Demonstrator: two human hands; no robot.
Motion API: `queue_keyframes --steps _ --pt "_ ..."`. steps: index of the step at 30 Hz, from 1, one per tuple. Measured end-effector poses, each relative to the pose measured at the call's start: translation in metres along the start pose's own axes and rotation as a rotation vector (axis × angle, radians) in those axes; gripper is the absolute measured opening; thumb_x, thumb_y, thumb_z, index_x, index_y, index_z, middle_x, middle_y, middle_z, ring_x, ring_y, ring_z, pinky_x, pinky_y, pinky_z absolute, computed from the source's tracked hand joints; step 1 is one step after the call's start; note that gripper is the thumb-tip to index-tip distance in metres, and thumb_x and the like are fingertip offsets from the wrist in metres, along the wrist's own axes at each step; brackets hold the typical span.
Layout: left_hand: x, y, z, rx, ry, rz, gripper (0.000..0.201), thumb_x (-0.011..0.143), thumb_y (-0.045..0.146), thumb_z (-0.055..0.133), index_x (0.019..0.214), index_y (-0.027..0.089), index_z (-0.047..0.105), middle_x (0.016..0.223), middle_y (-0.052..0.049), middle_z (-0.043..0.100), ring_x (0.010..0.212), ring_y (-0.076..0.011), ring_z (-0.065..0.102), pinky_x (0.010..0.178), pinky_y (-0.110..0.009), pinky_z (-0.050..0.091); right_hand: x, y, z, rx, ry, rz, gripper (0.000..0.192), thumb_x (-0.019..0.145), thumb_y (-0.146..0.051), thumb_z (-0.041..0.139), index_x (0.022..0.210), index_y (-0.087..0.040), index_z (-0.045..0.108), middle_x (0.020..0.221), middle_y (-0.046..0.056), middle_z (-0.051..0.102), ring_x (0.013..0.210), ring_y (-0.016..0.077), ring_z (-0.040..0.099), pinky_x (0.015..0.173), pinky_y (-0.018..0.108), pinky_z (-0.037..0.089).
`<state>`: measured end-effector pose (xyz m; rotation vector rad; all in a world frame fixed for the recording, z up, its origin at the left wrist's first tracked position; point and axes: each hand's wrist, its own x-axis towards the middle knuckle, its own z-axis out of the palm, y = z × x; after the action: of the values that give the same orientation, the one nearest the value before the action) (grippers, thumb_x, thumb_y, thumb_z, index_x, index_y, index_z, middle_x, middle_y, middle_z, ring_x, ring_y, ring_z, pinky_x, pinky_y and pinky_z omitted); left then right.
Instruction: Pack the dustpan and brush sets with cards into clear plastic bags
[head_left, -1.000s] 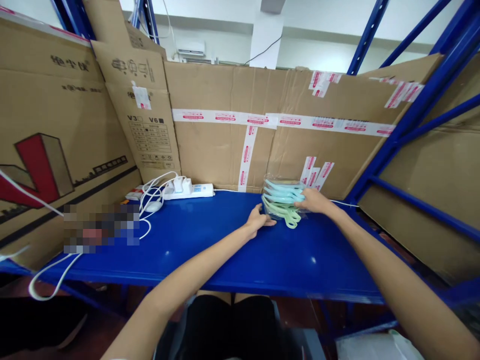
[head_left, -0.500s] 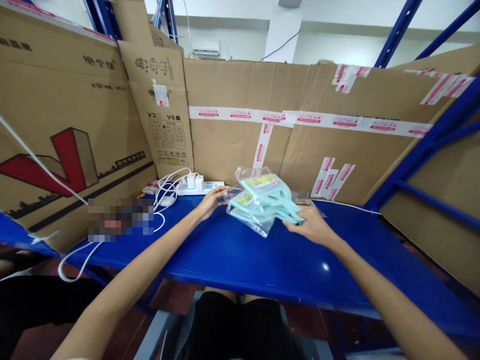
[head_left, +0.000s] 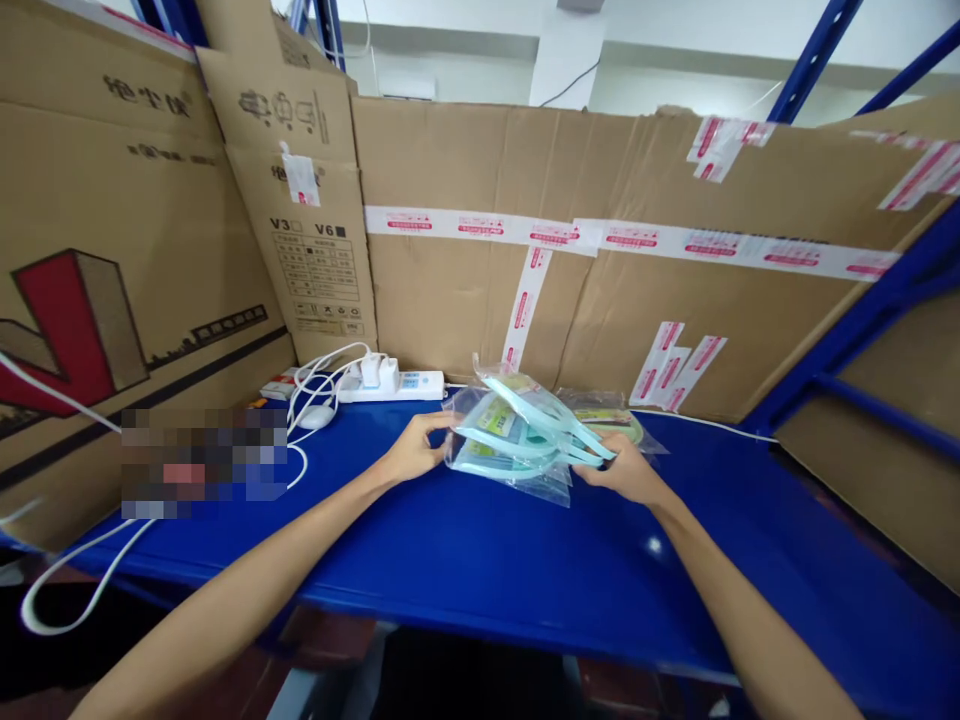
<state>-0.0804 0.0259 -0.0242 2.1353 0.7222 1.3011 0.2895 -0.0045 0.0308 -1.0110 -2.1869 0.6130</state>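
Several mint-coloured, flat things with slim handles (head_left: 525,430) are bunched together in clear plastic bags with yellow-green labels; their exact kind I cannot make out. My right hand (head_left: 622,470) is closed around their handle ends on the right side. At the left end of the bunch, my left hand (head_left: 418,447) has its thumb and fingers curled against the bag edge, pinching it. The bunch is tilted just over the blue table. Behind it, close to my right hand, lies another clear-bagged package (head_left: 611,415) with a green rim and a yellowish label, partly hidden.
A white power strip (head_left: 420,385) with plugs and tangled white cables (head_left: 311,385) sits at the back left. Cardboard panels (head_left: 465,300) wall in the blue table (head_left: 450,560) at the back and sides. A blurred-out patch (head_left: 202,465) covers things at the left.
The bunch of mint-coloured things has come lower and flatter. My left hand has moved down and towards me, onto the bag edge. The camera view has shifted slightly.
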Motion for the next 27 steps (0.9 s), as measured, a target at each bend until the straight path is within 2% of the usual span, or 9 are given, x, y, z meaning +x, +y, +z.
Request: queue_keyframes --steps 3,6,8,9,12,14,19,23,27 --pt "-0.003 0.010 0.007 0.090 -0.039 0.115 0.017 0.088 0.023 0.072 0.103 0.020 0.082 0.109 -0.010 0.079 0.107 -0.0269 0.071 0.100 -0.043 0.055 -0.008 0.002 0.002 0.012 -0.006 -0.039 0.039 0.082 -0.035 0.073 0.052 -0.020 0.052 0.061 -0.001 0.053 0.059 0.0131 0.047 0.057 0.027 0.038" --pt "-0.007 0.014 0.014 0.146 0.044 0.160 0.008 0.091 0.025 0.071 0.090 0.021 0.078 0.097 -0.009 0.078 0.109 -0.0277 0.070 0.099 -0.043 0.054 -0.012 0.004 0.003 -0.009 0.008 -0.043 0.042 0.083 -0.035 0.073 0.051 -0.020 0.050 0.057 -0.002 0.049 0.056 0.0123 0.044 0.055 0.027 0.036" --pt "-0.010 0.013 0.017 0.174 0.122 0.118 0.005 0.089 0.026 0.073 0.090 0.021 0.073 0.096 -0.008 0.076 0.103 -0.0262 0.071 0.095 -0.042 0.054 -0.013 0.006 0.004 -0.025 -0.002 -0.044 0.042 0.084 -0.035 0.073 0.051 -0.020 0.051 0.057 -0.002 0.049 0.055 0.0121 0.043 0.055 0.027 0.035" --pt "-0.012 0.013 0.018 0.168 0.158 0.080 0.013 0.087 0.027 0.076 0.097 0.021 0.070 0.099 -0.007 0.075 0.099 -0.0249 0.071 0.092 -0.040 0.054 -0.013 0.006 0.004 -0.030 -0.013 -0.052 0.042 0.084 -0.035 0.073 0.052 -0.020 0.052 0.058 -0.002 0.051 0.056 0.0122 0.043 0.055 0.028 0.036" --pt "-0.014 0.012 0.016 0.091 0.196 0.032 0.064 0.079 0.026 0.084 0.133 0.023 0.049 0.098 -0.003 0.072 0.099 -0.0239 0.071 0.093 -0.039 0.054 -0.014 0.005 0.004 -0.040 -0.034 -0.091 0.039 0.085 -0.031 0.072 0.053 -0.019 0.053 0.061 -0.002 0.053 0.058 0.0123 0.045 0.057 0.028 0.037" --pt "-0.014 0.014 0.013 0.086 0.138 0.060 0.079 0.078 0.027 0.085 0.142 0.024 0.039 0.095 -0.001 0.071 0.102 -0.0247 0.070 0.096 -0.040 0.052 -0.014 0.002 0.003 -0.047 -0.049 -0.101 0.038 0.085 -0.028 0.071 0.053 -0.019 0.054 0.062 -0.002 0.054 0.059 0.0126 0.046 0.058 0.027 0.038" --pt "-0.012 0.018 0.006 0.279 -0.016 0.022 0.043 0.083 0.034 0.078 0.121 0.023 0.063 0.108 -0.008 0.071 0.101 -0.0266 0.066 0.093 -0.040 0.050 -0.015 -0.004 0.001 -0.066 -0.090 -0.105 0.034 0.086 -0.025 0.069 0.055 -0.020 0.056 0.062 -0.002 0.054 0.059 0.0134 0.048 0.060 0.028 0.040" --pt "-0.013 0.016 0.005 0.247 -0.037 -0.043 0.060 0.081 0.039 0.081 0.134 0.024 0.058 0.107 -0.007 0.072 0.103 -0.0275 0.068 0.095 -0.040 0.050 -0.016 -0.005 0.003 -0.054 -0.106 -0.105 0.031 0.086 -0.025 0.068 0.057 -0.020 0.057 0.063 -0.002 0.055 0.060 0.0138 0.048 0.061 0.029 0.040" --pt "-0.014 0.012 0.006 0.264 -0.129 -0.030 0.063 0.078 0.037 0.083 0.135 0.023 0.062 0.127 -0.012 0.070 0.119 -0.0322 0.065 0.105 -0.044 0.049 -0.017 -0.007 0.007 -0.031 -0.122 -0.096 0.029 0.083 -0.022 0.068 0.057 -0.020 0.056 0.063 -0.002 0.053 0.060 0.0132 0.046 0.060 0.028 0.038"
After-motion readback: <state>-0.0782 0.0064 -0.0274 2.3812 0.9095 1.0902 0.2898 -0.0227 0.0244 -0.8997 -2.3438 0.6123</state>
